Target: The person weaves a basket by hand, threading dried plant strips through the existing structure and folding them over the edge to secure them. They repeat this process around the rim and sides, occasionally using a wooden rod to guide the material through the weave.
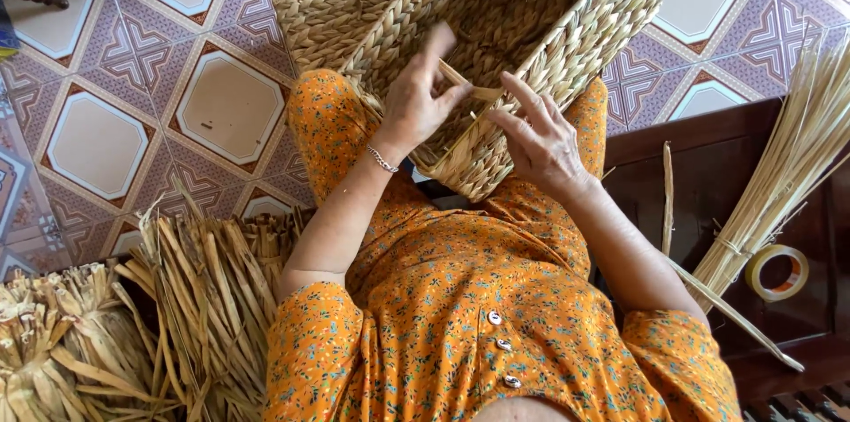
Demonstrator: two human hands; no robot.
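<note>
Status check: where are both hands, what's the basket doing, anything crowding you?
Left hand pinching flat straw strand at rim of woven basket. Right hand fingers steadying the rim, open. Basket on lap. Dried straw bundles left, reed sheaf and tape roll right, both apart.

no packages, labels, signs or screens anywhere in this shot; nothing of that sort to report

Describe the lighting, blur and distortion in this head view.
Head view: soft, even daylight, no harsh glare; the left hand shows slight motion blur, the right hand and woven basket are sharp; wide-angle lens bends the floor tiles near the edges.
</note>
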